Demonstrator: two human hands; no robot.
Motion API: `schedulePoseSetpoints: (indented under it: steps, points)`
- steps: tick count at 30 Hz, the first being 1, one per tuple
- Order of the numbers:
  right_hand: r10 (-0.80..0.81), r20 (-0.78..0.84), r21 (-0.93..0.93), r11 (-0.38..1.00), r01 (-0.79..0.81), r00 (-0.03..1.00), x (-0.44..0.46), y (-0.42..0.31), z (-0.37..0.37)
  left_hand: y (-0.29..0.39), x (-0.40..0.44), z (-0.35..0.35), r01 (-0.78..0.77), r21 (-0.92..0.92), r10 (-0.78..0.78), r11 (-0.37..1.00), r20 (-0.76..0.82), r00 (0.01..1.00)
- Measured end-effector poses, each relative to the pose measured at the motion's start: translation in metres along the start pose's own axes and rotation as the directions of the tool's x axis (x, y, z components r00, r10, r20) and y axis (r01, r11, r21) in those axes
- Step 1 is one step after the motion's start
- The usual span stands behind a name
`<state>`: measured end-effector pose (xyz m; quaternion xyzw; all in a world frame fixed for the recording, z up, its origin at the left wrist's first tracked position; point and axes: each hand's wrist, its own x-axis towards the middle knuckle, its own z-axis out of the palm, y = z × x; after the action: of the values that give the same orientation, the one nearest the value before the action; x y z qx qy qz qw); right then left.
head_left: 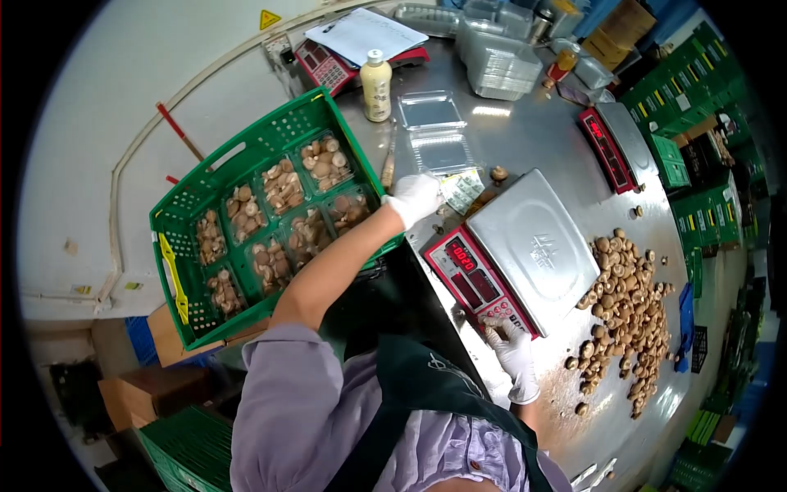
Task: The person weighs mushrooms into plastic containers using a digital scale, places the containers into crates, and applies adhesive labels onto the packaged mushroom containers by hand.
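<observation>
Evidently the scale (518,256) sits on the table (508,135), the right hand (514,354) with bent fingers at its buttons (498,309), grasping nothing that shows. It looks heavy and stiff, with a slick pan, so it is best held low by its red body. Just left of the scale, the left hand (414,199) curls near a paper sheet (464,191); I cannot tell whether it grips it. Right of the scale lie mushrooms (627,287), likely soft.

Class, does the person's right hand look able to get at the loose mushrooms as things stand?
Probably yes: the right hand is at a corner of the nearest scale, and mostly bare tabletop lies between it and the loose mushrooms, with nothing seen blocking.
</observation>
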<state>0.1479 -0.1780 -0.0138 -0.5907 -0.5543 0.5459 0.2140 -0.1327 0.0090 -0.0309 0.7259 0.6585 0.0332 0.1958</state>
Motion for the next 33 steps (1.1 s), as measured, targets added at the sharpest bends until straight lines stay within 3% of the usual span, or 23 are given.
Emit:
schedulePoseSetpoints:
  steps: [1,3,4,5,7,8,16,18,19,21,22,23,25,26,27,29,31,33]
  points:
    - [0.005,-0.014,0.007,1.000,-0.004,1.000,-0.001,0.001,0.001,0.002,0.013,0.012,-0.015,0.004,0.015,1.000,0.005,1.000]
    - [-0.041,-0.052,0.067,0.997,0.045,0.998,-0.004,0.007,0.000,-0.003,0.040,0.054,0.068,0.206,-0.057,0.976,-0.056,0.997]
    - [-0.040,-0.075,0.099,0.994,0.048,0.996,-0.006,0.008,0.000,-0.008,0.047,0.084,0.109,0.282,-0.002,0.953,-0.353,0.936]
    - [-0.038,-0.087,0.106,0.993,0.047,0.995,-0.009,0.009,-0.002,-0.005,0.047,0.077,0.096,0.288,0.011,0.953,-0.350,0.937]
    - [-0.033,-0.114,0.048,0.998,0.038,0.993,-0.016,0.011,-0.005,-0.003,0.049,0.060,0.010,0.223,0.031,0.975,-0.180,0.983]
    - [-0.028,-0.121,0.015,0.999,0.030,0.992,-0.019,0.013,-0.008,-0.003,0.050,0.054,0.005,0.290,0.038,0.957,-0.141,0.989]
    - [-0.085,-0.155,0.002,0.996,0.086,0.984,-0.029,0.016,-0.025,0.027,0.019,-0.049,0.081,0.147,-0.055,0.986,-0.172,0.983]
    - [-0.079,-0.152,0.013,0.997,0.082,0.985,-0.028,0.014,-0.027,0.034,-0.001,-0.065,0.078,-0.022,-0.081,0.997,-0.338,0.938]
    - [-0.112,-0.151,0.005,0.994,0.114,0.982,-0.027,0.013,-0.028,0.036,-0.008,-0.068,0.076,-0.010,-0.074,0.997,-0.349,0.934]
    - [-0.145,-0.148,0.002,0.989,0.147,0.978,-0.027,0.012,-0.028,0.040,-0.027,-0.070,-0.099,-0.198,-0.053,0.975,-0.641,0.766]
    - [-0.193,-0.120,-0.063,0.980,0.187,0.974,-0.025,0.007,-0.030,0.044,-0.038,-0.071,-0.173,-0.249,-0.046,0.953,-0.684,0.728]
    - [-0.241,-0.087,-0.129,0.965,0.229,0.966,-0.024,0.001,-0.031,0.050,-0.051,-0.071,-0.168,-0.245,-0.050,0.955,-0.690,0.722]
    - [-0.289,-0.061,-0.152,0.949,0.277,0.955,-0.020,-0.012,-0.029,0.060,-0.078,-0.067,-0.285,-0.544,-0.144,0.789,-0.615,0.775]
    - [-0.331,-0.057,-0.069,0.943,0.327,0.942,-0.015,-0.015,-0.027,0.065,-0.094,-0.063,-0.341,-0.617,-0.146,0.710,-0.602,0.785]
    - [-0.369,-0.053,0.017,0.929,0.371,0.928,-0.011,-0.022,-0.024,0.074,-0.114,-0.062,-0.303,-0.659,-0.176,0.689,-0.557,0.811]
    - [-0.434,-0.037,-0.041,0.901,0.432,0.900,-0.008,-0.050,-0.022,0.087,-0.150,-0.053,-0.284,-0.733,-0.139,0.618,-0.457,0.879]
    - [-0.578,-0.073,0.190,0.792,0.580,0.813,0.002,-0.070,-0.007,0.104,-0.181,-0.042,-0.296,-0.813,-0.130,0.502,-0.409,0.903]
    - [-0.413,0.131,0.252,0.893,0.372,0.901,0.005,-0.089,0.004,0.111,-0.207,-0.027,-0.256,-0.858,-0.146,0.446,-0.352,0.925]
